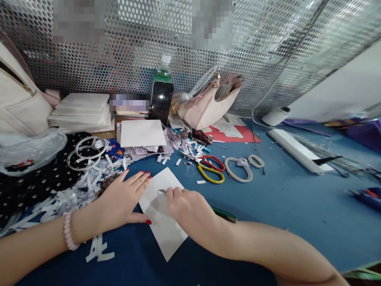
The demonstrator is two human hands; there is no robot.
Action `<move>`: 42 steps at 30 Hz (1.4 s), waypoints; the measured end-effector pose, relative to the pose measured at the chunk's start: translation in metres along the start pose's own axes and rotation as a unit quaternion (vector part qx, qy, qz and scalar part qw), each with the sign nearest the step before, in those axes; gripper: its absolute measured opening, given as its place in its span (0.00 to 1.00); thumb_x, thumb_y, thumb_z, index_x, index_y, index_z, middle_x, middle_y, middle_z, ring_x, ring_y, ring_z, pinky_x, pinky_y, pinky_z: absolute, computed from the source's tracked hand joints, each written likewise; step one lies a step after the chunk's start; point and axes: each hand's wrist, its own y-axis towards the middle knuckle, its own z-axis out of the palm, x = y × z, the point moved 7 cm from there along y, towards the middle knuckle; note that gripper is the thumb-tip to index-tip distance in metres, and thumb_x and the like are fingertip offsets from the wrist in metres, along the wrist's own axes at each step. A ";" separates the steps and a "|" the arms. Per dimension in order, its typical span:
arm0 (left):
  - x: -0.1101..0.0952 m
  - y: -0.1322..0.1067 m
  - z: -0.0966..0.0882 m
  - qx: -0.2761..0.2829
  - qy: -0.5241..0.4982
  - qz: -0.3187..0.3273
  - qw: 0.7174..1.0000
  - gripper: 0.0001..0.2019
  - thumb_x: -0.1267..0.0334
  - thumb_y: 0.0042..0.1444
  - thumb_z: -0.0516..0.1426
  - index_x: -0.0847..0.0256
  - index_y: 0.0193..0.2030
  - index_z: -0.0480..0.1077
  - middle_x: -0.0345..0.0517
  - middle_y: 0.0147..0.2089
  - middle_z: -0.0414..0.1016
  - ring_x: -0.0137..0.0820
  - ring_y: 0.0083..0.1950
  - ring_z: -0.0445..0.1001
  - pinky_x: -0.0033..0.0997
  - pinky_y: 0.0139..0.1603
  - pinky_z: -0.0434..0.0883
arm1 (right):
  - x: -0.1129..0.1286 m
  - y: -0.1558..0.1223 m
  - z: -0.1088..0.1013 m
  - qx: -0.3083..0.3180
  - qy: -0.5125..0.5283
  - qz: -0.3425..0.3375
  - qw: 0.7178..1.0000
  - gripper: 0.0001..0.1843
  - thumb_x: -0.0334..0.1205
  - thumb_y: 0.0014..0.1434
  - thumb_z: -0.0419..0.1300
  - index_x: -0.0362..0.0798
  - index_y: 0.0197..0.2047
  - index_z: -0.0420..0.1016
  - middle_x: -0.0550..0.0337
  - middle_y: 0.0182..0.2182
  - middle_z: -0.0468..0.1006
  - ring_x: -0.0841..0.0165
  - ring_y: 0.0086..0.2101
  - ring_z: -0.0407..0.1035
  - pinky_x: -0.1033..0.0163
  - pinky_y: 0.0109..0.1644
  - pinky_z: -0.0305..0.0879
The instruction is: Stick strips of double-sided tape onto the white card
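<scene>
A white sheet of paper (166, 230) lies on the blue table (282, 198) in front of me. My left hand (123, 200) rests flat on the sheet's left edge, fingers stretched out, red nails showing. My right hand (189, 210) is closed around a green pencil (224, 215), its tip touching the paper near the sheet's middle. The pencil's back end sticks out to the right behind my hand.
Red and yellow scissors (210, 169), two tape rings (238, 169), paper scraps (89, 178) and a white pad (142, 133) lie beyond the sheet. A pink bag (208, 103), a green bottle (162, 73), stacked white sheets (80, 111) and a power strip (297, 149) stand further back, before a perforated metal screen.
</scene>
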 end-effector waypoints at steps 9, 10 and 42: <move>0.001 -0.001 0.003 0.012 -0.030 -0.002 0.999 0.49 0.27 0.59 0.43 0.68 0.72 0.56 0.63 0.72 0.59 0.53 0.70 0.62 0.54 0.69 0.54 | -0.037 0.002 -0.009 -0.049 0.081 -0.013 0.995 0.18 0.19 0.54 0.55 0.39 0.47 0.74 0.52 0.32 0.79 0.66 0.31 0.76 0.66 0.29 0.64; 0.001 0.000 0.004 0.016 -0.031 -0.003 0.999 0.49 0.27 0.59 0.43 0.68 0.72 0.57 0.64 0.71 0.60 0.54 0.70 0.62 0.55 0.69 0.54 | -0.041 0.003 -0.007 -0.051 0.102 -0.010 0.993 0.24 0.19 0.54 0.54 0.38 0.53 0.72 0.51 0.35 0.80 0.65 0.33 0.76 0.66 0.31 0.66; 0.003 -0.001 0.005 -0.001 -0.063 0.002 0.998 0.48 0.27 0.59 0.44 0.67 0.73 0.55 0.62 0.72 0.60 0.52 0.70 0.61 0.51 0.69 0.54 | -0.042 0.016 0.032 -0.096 0.694 -0.123 0.703 0.29 0.61 0.69 0.48 0.45 0.30 0.69 0.63 0.21 0.69 0.76 0.21 0.61 0.70 0.24 0.59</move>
